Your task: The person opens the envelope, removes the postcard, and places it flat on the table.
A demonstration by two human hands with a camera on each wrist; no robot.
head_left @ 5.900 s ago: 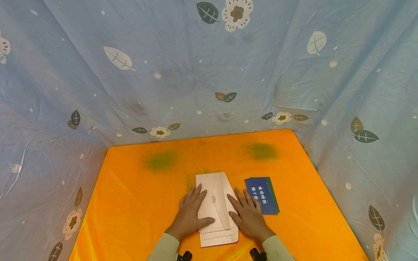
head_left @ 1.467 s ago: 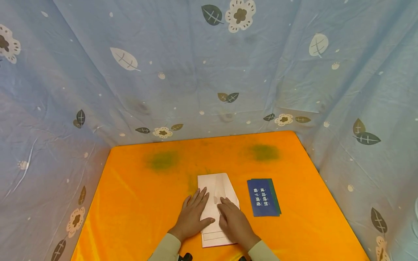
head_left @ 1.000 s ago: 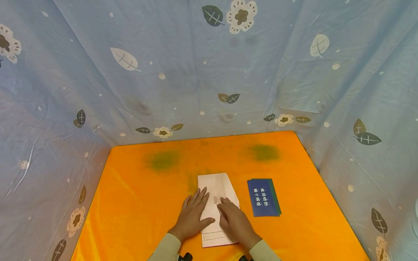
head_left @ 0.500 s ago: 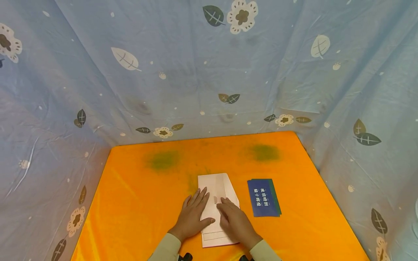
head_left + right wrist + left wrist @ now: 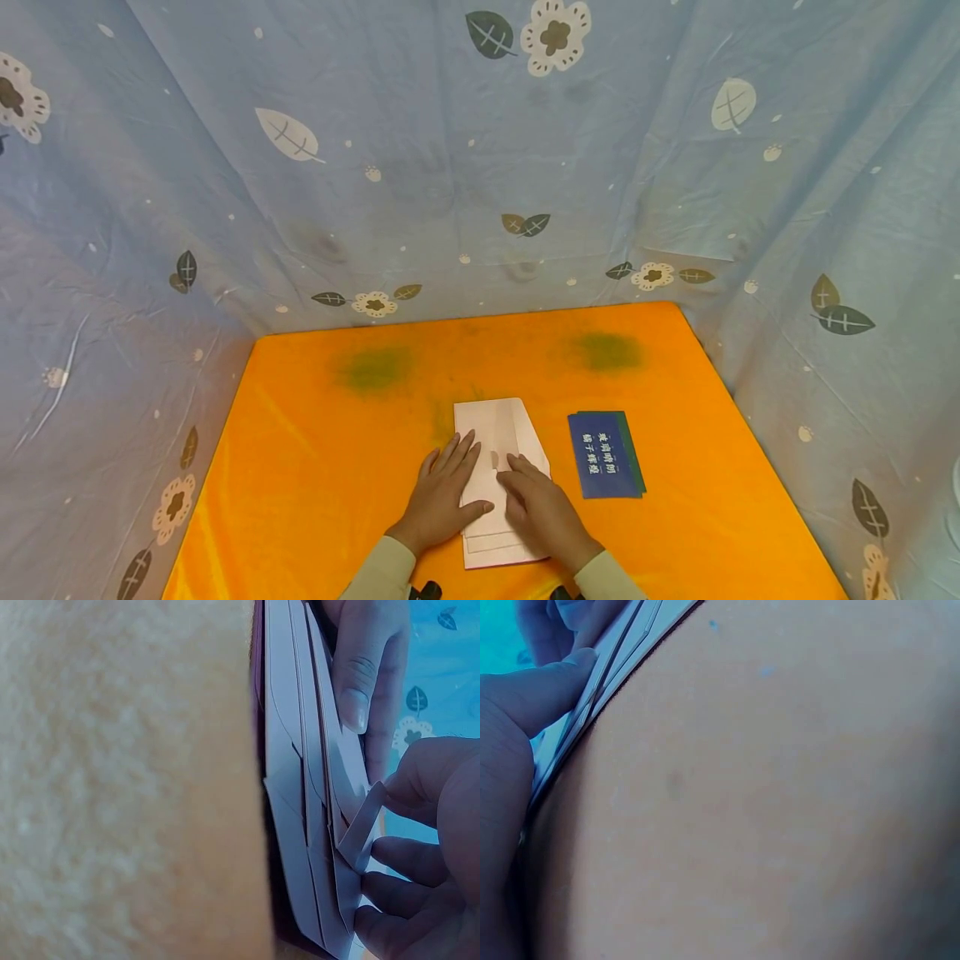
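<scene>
A loose stack of pale pink envelopes [image 5: 487, 415] lies on the orange table, their lower edges stepped out toward the person. My left hand [image 5: 438, 504] lies spread on the stack's left side, thumb reaching across the top envelope. From the right, my right hand [image 5: 543, 510] reaches over the stack with bent fingers. The right wrist view shows its thumb and index finger pinching the raised tip of the top envelope's flap [image 5: 361, 829], the other fingers against the edges. More flaps [image 5: 289, 817] fan out below. In the left wrist view, the left thumb [image 5: 551, 688] touches the paper.
To the right of the stack lie a dark blue card [image 5: 598, 457] with white characters and a green one [image 5: 634, 458] showing beneath it. Light blue patterned cloth [image 5: 420, 175] walls in the back and sides of the orange table [image 5: 315, 467].
Since the oldest frame, my right hand has moved left from the stack's right edge onto the top flap, uncovering the blue card. Both hands are nearly still across the later frames.
</scene>
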